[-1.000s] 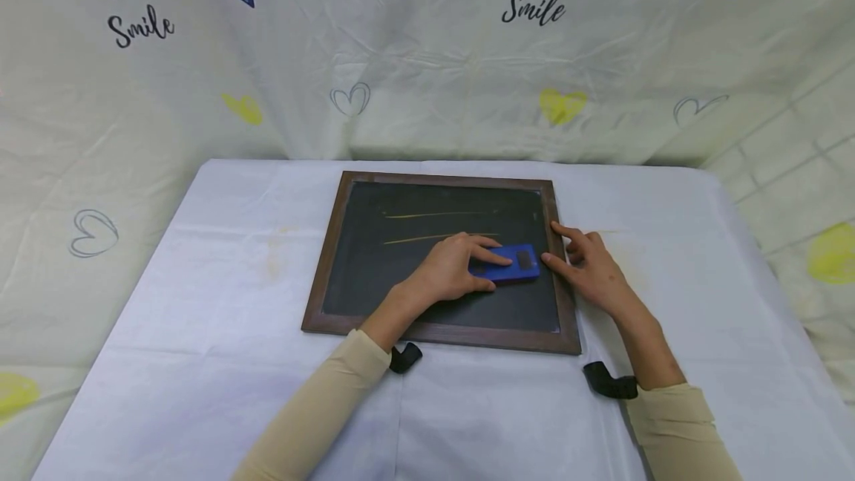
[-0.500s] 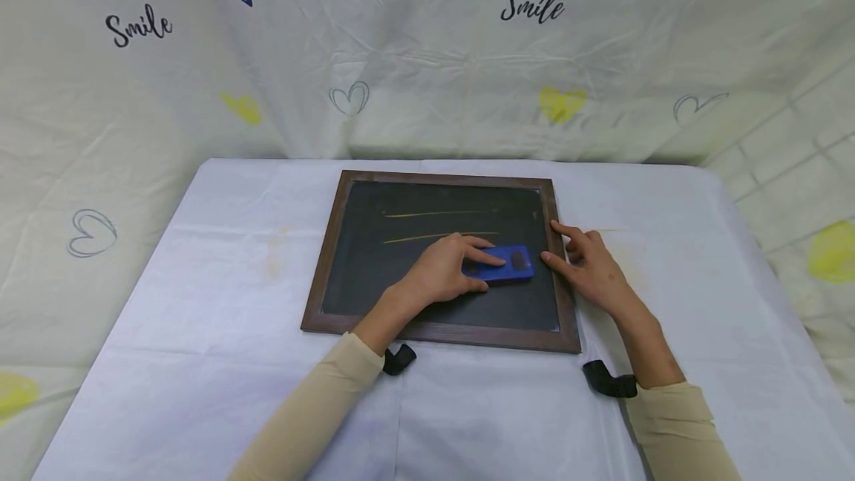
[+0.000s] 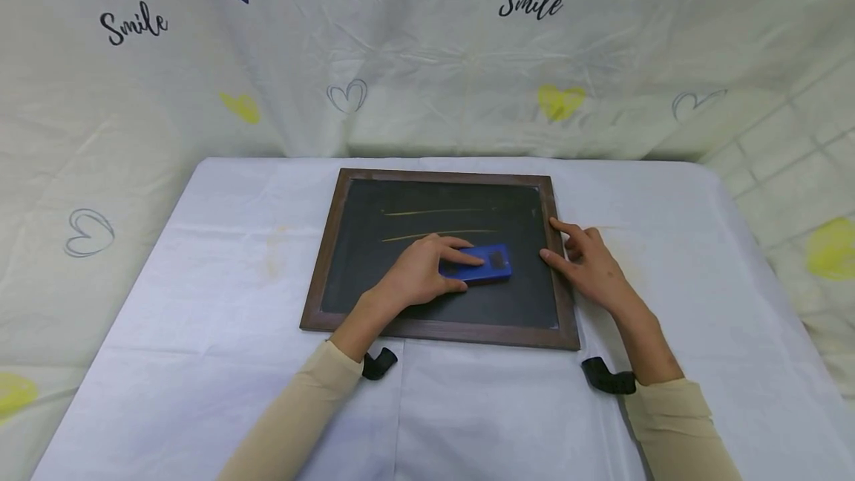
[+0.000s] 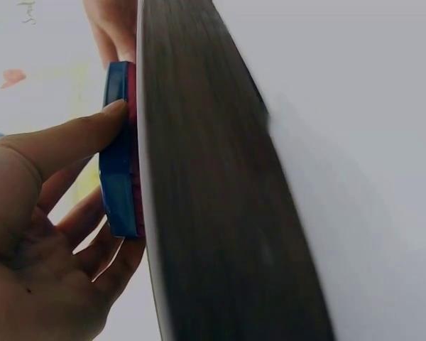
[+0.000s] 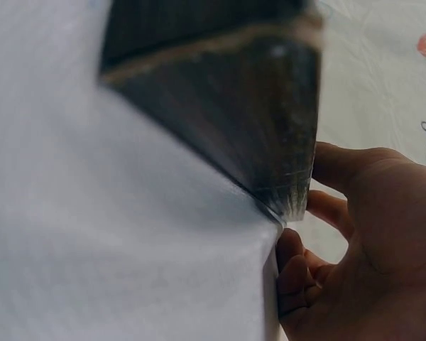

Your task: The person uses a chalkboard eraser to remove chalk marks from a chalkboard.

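Note:
A chalkboard (image 3: 364,258) with a brown wooden frame lies flat on the table in the head view. Two thin yellow chalk lines (image 3: 434,211) run across its upper half. My left hand (image 3: 421,271) grips a blue board eraser (image 3: 494,261) between thumb and fingers, right of the board's middle. Reddish felt (image 4: 135,163) under the eraser faces the board surface in the left wrist view. At the board's right edge, my right hand (image 3: 593,271) holds the frame with thumb and forefinger. Its other fingers (image 5: 292,277) are curled beside the frame, low against the cloth.
A white cloth (image 3: 200,303) covers the table, with faint yellowish smudges left of the board. Behind hangs a pale curtain (image 3: 441,58) printed with hearts and lettering. Black wrist devices (image 3: 608,377) jut from both sleeves above the table's near side.
My left hand has slid the eraser leftward over the board, away from the right frame edge. The right hand has kept its place on the frame. The two chalk lines look the same.

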Demonstrator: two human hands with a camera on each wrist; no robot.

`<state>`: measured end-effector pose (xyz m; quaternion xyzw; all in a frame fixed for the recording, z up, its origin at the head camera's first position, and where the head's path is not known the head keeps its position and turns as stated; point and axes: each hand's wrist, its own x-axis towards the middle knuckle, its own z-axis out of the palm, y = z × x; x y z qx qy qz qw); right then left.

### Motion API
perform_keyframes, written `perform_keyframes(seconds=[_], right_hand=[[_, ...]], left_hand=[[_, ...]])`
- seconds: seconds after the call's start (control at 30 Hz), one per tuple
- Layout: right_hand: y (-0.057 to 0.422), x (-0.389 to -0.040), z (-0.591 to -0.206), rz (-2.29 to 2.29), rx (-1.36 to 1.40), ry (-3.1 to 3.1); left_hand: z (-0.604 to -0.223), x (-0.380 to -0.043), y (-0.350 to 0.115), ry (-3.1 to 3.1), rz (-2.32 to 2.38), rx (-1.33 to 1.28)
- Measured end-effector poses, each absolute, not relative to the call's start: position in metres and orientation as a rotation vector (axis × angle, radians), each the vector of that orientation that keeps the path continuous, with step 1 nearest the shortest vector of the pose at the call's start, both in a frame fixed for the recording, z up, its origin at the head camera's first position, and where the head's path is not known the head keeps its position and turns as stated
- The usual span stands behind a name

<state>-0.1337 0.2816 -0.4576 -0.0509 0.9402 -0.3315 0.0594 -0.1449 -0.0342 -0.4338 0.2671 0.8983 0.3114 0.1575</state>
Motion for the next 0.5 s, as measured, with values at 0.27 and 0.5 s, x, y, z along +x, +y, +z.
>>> perform_keyframes(seconds=[0.27,0.5], right_hand=[[0.279,-0.134,-0.457,-0.987,-0.154,2.840],[0.280,-0.134,-0.457,-0.992,-0.136,2.834]], left_hand=[[-0.435,-0.143,-0.057,2.585,0.905,0.734],[-0.436,-0.143,-0.070,2.597,0.914,0.729]])
